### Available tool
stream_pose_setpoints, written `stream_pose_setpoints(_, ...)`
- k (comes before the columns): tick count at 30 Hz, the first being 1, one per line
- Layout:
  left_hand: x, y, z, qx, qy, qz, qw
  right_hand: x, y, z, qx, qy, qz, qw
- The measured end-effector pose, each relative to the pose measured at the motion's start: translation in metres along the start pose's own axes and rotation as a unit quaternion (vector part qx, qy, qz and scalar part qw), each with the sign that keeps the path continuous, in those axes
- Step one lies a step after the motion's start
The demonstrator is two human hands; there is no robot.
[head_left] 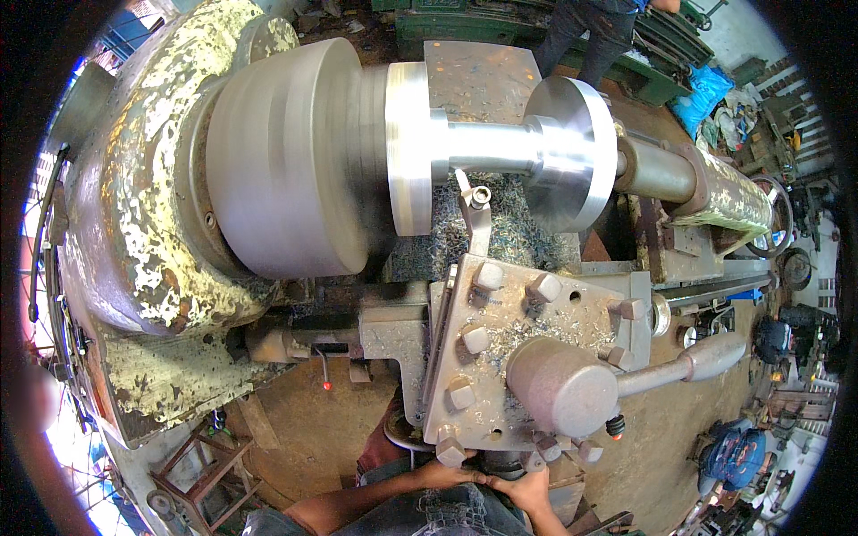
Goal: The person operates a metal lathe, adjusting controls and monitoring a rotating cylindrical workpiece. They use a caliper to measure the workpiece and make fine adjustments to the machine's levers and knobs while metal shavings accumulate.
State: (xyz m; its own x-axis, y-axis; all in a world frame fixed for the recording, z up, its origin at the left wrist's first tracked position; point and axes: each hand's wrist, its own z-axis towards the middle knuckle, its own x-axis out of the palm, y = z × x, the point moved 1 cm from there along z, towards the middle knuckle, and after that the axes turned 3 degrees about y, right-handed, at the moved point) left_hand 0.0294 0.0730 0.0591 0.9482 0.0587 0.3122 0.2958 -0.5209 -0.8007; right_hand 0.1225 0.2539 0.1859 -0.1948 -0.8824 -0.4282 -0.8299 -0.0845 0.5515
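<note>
My left hand and my right hand meet at the lower edge, just below the tool post of a lathe. Both look closed around a dark round part there; the tool post and the hands hide most fingers and what they grip. Above, a cutting tool points up from the tool post, its tip at the thin neck of a shiny metal workpiece with a wide disc at each end. The large chuck on the left is smeared by motion.
A tailstock with a handwheel supports the workpiece's right end. The clamping lever juts right from the tool post. Metal chips lie below the workpiece. A person's legs show behind; another person is at far right.
</note>
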Motion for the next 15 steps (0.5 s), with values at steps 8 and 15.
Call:
stream_pose_setpoints(8,0.001,-0.004,0.001,0.003,-0.009,-0.009,1.000,0.000,0.000,0.002,-0.016,-0.005,0.003,1.000)
stream_pose_setpoints(15,-0.002,-0.019,-0.002,-0.003,-0.003,-0.028,1.000,-0.002,0.008,-0.001,-0.069,-0.061,-0.043,0.995)
